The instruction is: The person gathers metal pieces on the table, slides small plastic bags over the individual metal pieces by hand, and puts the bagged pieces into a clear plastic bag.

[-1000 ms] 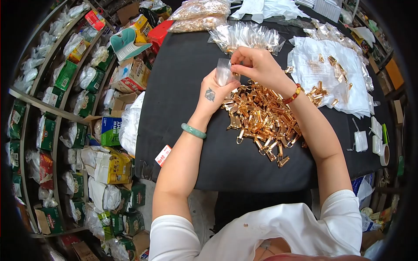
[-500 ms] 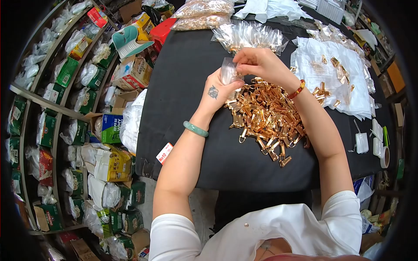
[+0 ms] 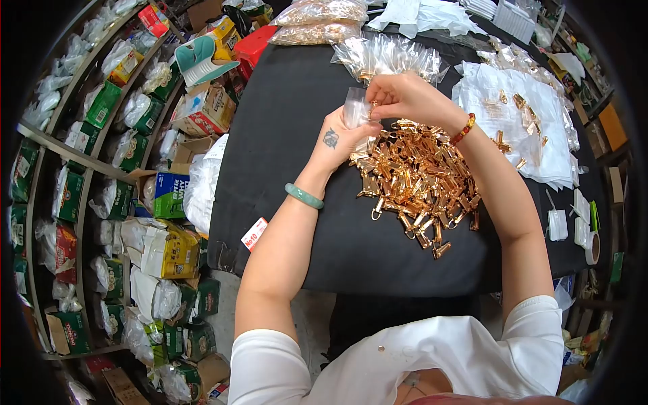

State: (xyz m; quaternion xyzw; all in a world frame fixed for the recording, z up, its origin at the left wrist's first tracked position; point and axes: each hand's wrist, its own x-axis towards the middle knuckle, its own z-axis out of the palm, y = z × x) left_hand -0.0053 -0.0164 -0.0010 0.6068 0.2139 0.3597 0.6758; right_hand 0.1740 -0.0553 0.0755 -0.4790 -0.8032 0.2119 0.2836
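My left hand [image 3: 341, 138] is closed around a small clear plastic bag [image 3: 355, 104], which stands up from between thumb and fingers. Close beside the bag's upper edge, my right hand [image 3: 405, 98] pinches a small gold clasp [image 3: 373, 106]; only part of it shows between the fingertips. Whether the clasp touches the bag I cannot tell. Below and right of both hands lies a loose pile of gold metal clasps [image 3: 422, 182] on the black-covered table [image 3: 277, 108]. Just behind the hands is a fan of clear bags [image 3: 391, 57].
Large bags of gold pieces [image 3: 317, 30] lie at the back. White plastic sheets [image 3: 499, 121] with scattered clasps spread on the right, near a tape roll [image 3: 592, 248]. Shelves of boxes [image 3: 81, 145] stand left. A No10 label [image 3: 254, 234] sits at the left edge.
A gold clasp now shows in my right fingertips beside the bag. The right hand has shifted very slightly; my left hand keeps its hold on the bag.
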